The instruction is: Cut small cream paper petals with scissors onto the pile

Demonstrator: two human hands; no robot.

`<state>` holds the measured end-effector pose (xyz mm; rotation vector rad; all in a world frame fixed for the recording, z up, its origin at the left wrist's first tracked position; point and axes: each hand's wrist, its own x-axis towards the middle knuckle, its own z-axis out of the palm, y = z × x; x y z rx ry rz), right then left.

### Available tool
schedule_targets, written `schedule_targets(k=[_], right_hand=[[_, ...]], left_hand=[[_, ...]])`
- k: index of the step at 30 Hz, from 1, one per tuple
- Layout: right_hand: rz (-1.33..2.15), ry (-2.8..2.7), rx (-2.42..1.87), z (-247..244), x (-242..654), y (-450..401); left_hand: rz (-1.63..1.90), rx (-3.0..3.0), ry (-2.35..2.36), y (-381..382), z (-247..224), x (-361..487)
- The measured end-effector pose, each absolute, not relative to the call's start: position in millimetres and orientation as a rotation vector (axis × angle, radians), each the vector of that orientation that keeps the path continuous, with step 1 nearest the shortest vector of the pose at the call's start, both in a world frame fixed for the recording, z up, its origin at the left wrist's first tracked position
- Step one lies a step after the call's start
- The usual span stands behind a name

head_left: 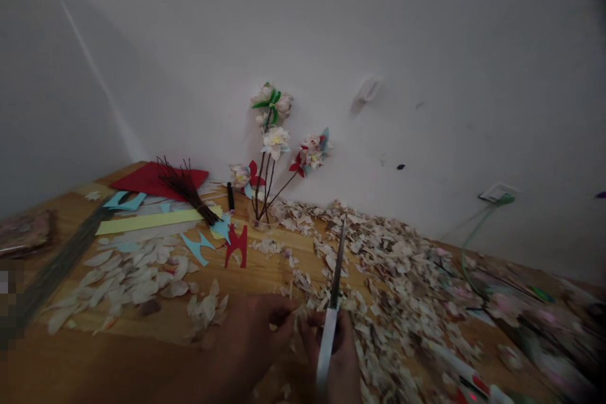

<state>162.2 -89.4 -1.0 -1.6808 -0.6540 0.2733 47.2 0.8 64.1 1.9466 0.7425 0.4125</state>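
A pale scrap (blurred, perhaps a petal) sits above the table, pinched in my left hand's fingertips; my right hand, just beside, grasps a white-handled tool.

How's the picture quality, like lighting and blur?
Head view: dim overall, with a pale streak on the wall at left; standing flowers fairly clear; left hand and right hand shadowed; lower-right blossoms blurred; left edge partly pixelated.
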Motion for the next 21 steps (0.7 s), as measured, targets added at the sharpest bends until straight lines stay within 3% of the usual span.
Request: schedule_targets(k=[21], right_hand=[[0.326,-0.602,-1.625,-6.2,159.1,-86.6]], left_hand=[[0.482,1.873,0.708,3.2,50.4,51.2]])
